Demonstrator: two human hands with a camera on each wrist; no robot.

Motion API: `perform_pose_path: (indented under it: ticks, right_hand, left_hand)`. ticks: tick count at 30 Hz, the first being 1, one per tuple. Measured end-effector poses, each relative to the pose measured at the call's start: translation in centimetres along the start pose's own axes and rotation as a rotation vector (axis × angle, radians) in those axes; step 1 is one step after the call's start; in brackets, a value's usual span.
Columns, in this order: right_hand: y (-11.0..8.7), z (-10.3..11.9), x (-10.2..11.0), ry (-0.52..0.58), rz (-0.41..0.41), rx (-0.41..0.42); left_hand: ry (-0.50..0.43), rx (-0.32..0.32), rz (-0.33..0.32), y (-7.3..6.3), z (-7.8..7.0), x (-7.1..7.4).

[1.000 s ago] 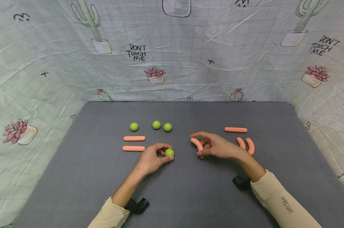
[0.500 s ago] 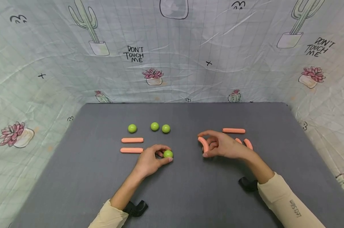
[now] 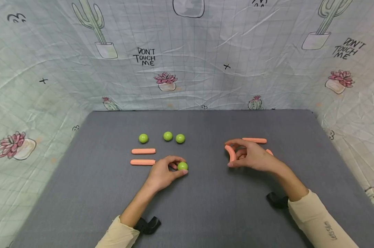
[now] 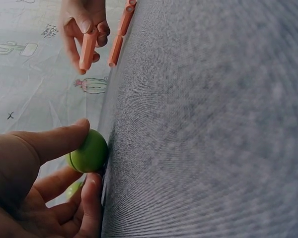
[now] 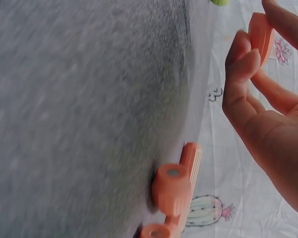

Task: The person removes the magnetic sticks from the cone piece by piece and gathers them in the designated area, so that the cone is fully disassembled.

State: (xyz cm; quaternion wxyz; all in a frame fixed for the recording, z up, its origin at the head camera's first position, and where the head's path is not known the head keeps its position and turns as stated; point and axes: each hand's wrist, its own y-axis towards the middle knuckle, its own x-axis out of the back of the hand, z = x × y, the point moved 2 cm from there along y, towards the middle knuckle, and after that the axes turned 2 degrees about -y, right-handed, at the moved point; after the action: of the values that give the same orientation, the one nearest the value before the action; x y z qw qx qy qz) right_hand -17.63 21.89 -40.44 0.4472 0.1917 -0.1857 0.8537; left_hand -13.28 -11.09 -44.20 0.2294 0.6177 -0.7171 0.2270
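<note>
In the head view my left hand [image 3: 162, 174] pinches a glossy green ball [image 3: 182, 166] between thumb and fingers. The left wrist view has this ball [image 4: 89, 151] right at the grey table surface; whether it touches is hard to tell. To the right, my right hand [image 3: 256, 156] holds a curved orange stick [image 3: 230, 153] by its ends, thumb at the near end. That ribbed stick [image 5: 261, 37] is raised off the table in the right wrist view. Behind the right hand lie a straight orange stick [image 3: 255, 140] and a mostly hidden curved one [image 3: 269, 152].
Three more green balls, one of them the leftmost ball [image 3: 143, 138], sit at the back left. Two straight orange sticks, the upper stick [image 3: 143, 151] and lower stick [image 3: 142, 162], lie left of my left hand. A printed cloth [image 3: 193, 89] hangs behind the grey table [image 3: 205, 206].
My right hand has moved to the right with the curved orange stick, now covering more of the pieces behind it. The left hand stays in place with the green ball. The head view shifts slightly.
</note>
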Motion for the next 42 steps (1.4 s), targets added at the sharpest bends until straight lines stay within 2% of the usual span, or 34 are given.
perform_pose_path:
  ticks: [10, 18, 26, 35, 42]
  right_hand:
    - [-1.3, -0.5, 1.3, -0.110, -0.115, 0.026]
    - [-2.5, -1.3, 2.7, -0.125, -0.158, -0.037]
    - [-3.2, -2.7, 2.8, -0.228, -0.221, 0.091]
    - [-3.2, -3.3, 2.9, -0.207, -0.209, 0.062]
    - [-3.2, -3.6, 3.0, -0.247, -0.194, 0.023]
  left_hand:
    - [0.004, -0.006, 0.002, 0.0, 0.1, 0.0]
    - [0.000, 0.008, 0.001, 0.1, 0.1, 0.0]
    - [0.000, 0.006, 0.001, 0.2, 0.0, -0.1]
    - [0.012, -0.001, -0.005, 0.1, -0.1, -0.1]
    - [0.018, -0.017, -0.002, 0.1, 0.0, -0.1]
